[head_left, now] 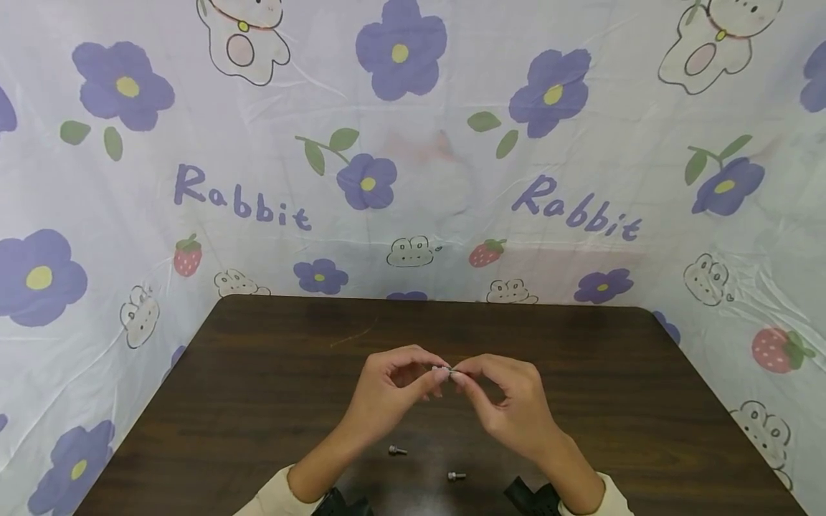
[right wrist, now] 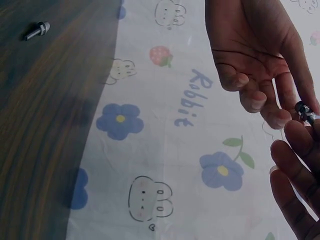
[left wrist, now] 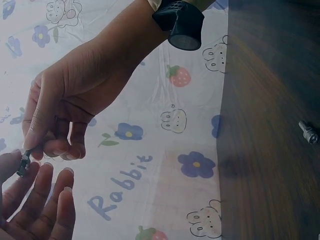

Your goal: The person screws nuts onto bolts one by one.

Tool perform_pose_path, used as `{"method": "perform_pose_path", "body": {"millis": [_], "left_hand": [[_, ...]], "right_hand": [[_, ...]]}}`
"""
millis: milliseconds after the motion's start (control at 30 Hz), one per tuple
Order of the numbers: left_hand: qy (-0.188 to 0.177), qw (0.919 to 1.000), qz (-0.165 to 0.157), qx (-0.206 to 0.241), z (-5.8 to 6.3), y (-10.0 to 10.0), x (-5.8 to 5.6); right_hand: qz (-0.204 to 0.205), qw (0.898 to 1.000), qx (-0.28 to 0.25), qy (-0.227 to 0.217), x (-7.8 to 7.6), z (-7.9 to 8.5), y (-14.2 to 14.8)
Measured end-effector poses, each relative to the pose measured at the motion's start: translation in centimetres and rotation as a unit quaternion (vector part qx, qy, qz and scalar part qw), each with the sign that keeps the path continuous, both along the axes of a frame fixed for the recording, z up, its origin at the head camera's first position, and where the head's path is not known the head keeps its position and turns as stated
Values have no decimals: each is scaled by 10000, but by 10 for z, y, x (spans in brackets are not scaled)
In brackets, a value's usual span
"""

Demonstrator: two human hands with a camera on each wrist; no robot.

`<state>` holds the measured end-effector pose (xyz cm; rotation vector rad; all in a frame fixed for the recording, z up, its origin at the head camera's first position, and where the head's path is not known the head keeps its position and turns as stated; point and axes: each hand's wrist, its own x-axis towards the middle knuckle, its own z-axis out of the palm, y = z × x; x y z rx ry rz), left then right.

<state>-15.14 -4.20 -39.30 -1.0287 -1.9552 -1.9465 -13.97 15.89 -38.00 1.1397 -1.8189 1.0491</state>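
Note:
Above the middle of the table, the fingertips of both hands meet at one small metal bolt [left wrist: 23, 164]. My left hand [head_left: 393, 387] pinches its head end between thumb and fingers. From the other side, my right hand [head_left: 516, 401] pinches the threaded end with thumb and index finger. The bolt [right wrist: 304, 110] shows a dark head and a ring-like part on its shank in the right wrist view; fingertips cover some of it. The other fingers of both hands are loosely bent.
Two similar bolts lie on the dark wooden table [head_left: 258, 401] below the hands: one bolt [head_left: 397, 450] near the left forearm, another bolt [head_left: 456, 476] nearer the front. A printed cloth [head_left: 413, 129] hangs behind and beside the table. Black wrist devices [head_left: 532, 498] sit at both cuffs.

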Motion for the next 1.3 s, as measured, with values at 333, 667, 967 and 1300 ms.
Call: {"method": "perform_pose_path", "body": {"millis": [333, 667, 967, 1300], "left_hand": [[-623, 9970, -69, -463, 0, 1, 1], [-123, 9997, -192, 2, 1, -1, -2], [392, 9987, -156, 285, 0, 1, 0], [216, 9995, -55, 224, 0, 2, 2]], "right_hand": [[138, 9998, 21, 166, -2, -3, -1], [-48, 9999, -55, 150, -2, 2, 1], [31, 10000, -46, 79, -1, 0, 1], [20, 9998, -19, 190, 0, -1, 1]]}}
